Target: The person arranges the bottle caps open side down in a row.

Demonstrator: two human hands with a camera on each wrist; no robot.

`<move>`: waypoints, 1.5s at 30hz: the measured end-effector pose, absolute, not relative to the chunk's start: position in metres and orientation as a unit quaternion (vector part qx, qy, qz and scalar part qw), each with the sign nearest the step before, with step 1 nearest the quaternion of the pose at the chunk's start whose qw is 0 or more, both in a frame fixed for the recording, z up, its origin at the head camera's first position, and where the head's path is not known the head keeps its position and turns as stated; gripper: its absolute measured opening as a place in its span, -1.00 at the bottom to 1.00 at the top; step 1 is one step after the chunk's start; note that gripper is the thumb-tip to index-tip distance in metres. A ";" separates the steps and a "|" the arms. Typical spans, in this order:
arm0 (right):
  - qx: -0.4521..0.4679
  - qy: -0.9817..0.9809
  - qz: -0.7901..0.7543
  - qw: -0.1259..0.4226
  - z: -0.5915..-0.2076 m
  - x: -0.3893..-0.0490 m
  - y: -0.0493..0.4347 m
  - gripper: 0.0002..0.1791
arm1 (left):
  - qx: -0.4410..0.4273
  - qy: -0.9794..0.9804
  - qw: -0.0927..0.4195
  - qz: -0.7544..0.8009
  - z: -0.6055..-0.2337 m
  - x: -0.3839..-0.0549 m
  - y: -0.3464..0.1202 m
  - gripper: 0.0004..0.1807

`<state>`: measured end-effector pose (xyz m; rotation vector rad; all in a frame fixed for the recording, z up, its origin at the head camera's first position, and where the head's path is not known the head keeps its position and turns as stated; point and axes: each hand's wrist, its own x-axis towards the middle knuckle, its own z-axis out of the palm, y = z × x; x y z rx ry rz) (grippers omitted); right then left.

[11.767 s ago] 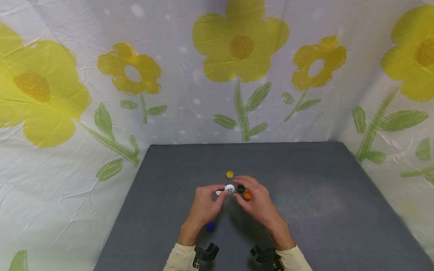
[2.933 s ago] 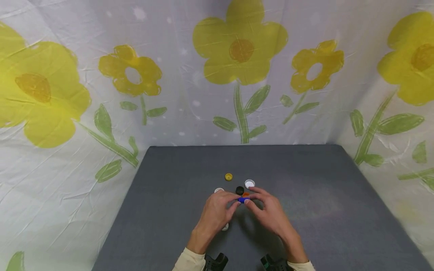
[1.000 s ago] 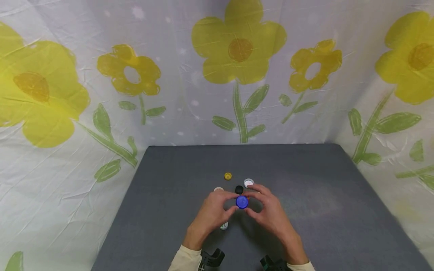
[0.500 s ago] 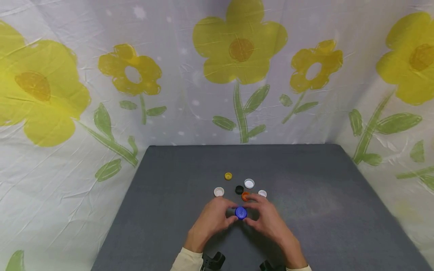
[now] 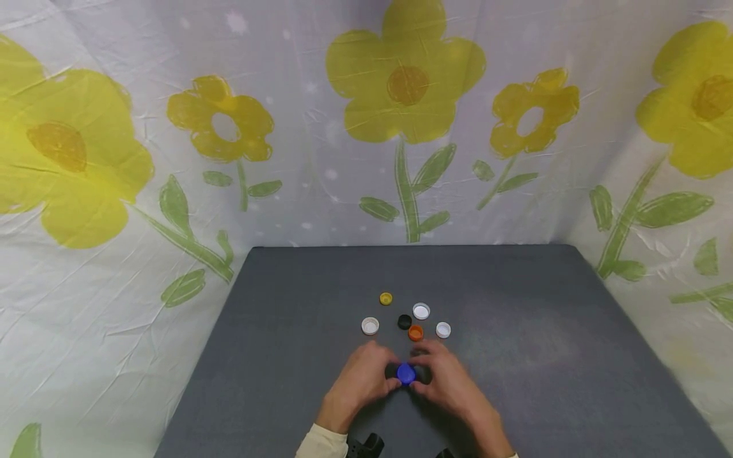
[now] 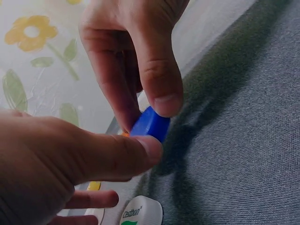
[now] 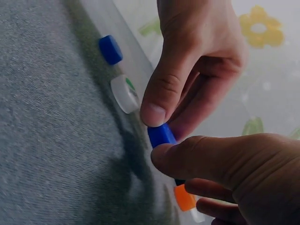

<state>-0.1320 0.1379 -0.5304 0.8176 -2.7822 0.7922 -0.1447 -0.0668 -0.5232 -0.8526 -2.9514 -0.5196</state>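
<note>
Head view, clock centred on the blue bottle cap (image 5: 406,374): left hand (image 5: 361,381) at 9, right hand (image 5: 449,380) at 3, both pinching that cap between thumb and fingers. Cap sat low over the grey tabletop (image 5: 515,407); couldn't tell if touching. Black cap (image 5: 404,322) lay at 12, orange cap (image 5: 416,333) just beside it, yellow cap (image 5: 386,298) between 11 and 12, small white cap (image 5: 443,330) between 1 and 2. Right wrist view also showed a second blue cap (image 7: 110,50) at 11.
</note>
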 end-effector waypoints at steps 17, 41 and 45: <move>0.257 -0.933 0.251 -0.008 -0.533 -0.132 0.133 -0.66 | -0.266 -0.956 0.015 -0.118 -0.529 -0.141 -0.063 -0.75; 0.185 -0.943 0.254 0.108 -0.507 -0.173 0.149 -0.66 | -0.196 -0.965 0.074 -0.157 -0.503 -0.178 -0.042 -0.68; 0.181 -0.946 0.247 0.105 -0.513 -0.179 0.149 -0.67 | -0.194 -0.966 0.063 -0.157 -0.510 -0.185 -0.035 -0.76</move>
